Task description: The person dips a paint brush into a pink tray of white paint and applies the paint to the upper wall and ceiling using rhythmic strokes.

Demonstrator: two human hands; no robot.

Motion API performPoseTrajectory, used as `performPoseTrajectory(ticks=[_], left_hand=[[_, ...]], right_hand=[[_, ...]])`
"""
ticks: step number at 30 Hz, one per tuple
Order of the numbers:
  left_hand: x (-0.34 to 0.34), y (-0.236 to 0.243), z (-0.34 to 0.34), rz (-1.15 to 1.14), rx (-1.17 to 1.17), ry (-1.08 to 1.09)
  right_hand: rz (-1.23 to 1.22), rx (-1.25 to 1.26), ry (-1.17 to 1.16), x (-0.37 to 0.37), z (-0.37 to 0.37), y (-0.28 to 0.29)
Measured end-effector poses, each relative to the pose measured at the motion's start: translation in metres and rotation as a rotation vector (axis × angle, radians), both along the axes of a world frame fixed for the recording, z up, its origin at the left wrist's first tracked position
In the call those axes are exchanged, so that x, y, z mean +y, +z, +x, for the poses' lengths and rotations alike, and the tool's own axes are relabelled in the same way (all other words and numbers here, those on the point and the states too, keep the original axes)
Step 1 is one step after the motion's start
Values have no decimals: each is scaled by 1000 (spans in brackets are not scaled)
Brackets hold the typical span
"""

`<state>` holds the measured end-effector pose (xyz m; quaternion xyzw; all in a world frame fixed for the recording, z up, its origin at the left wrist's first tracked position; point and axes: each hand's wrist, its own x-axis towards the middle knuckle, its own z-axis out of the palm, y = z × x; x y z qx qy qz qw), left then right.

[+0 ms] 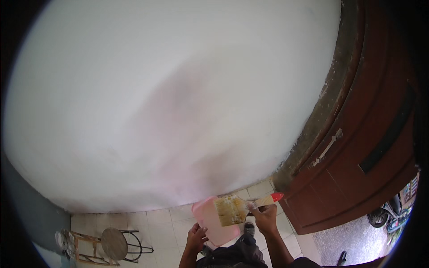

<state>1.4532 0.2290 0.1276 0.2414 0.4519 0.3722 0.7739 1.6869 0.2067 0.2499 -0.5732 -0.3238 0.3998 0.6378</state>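
My right hand [265, 219] is closed around the handle of a wide paintbrush [230, 211]. The brush has pale yellow bristles, a light wooden handle and a red tip that points right. White smears mark its metal band. Beneath and left of the bristles is a pink plastic tub [210, 223], whose contents I cannot make out. My left hand [196, 235] grips the tub at its left edge, with some of its fingers hidden. Beyond both hands rises a white wall [170, 107] with uneven, faintly shadowed patches.
At the lower left stand a round-topped stool [114, 244] and a wooden frame [87, 248] on the tiled floor [156, 228]. A brown door [339, 178] with a metal handle [327, 148] stands open on the right. Outside it is a parked motorbike [380, 217].
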Motion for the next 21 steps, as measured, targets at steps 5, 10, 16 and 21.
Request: performPoseTrajectory(ticks=[5,10,16,21], left_hand=[[-3,-3,56,88,17,55],[-8,10,144,182,-150,148],[-13,13,234,282,-381,189],[-14,14,282,315,-304,136]], right_hand=[[7,-595,118,0,46,29],[220,-517,71,-10,95,19],[200,-427,165,-23,175,12],[158,-512,200,-10,220,10]])
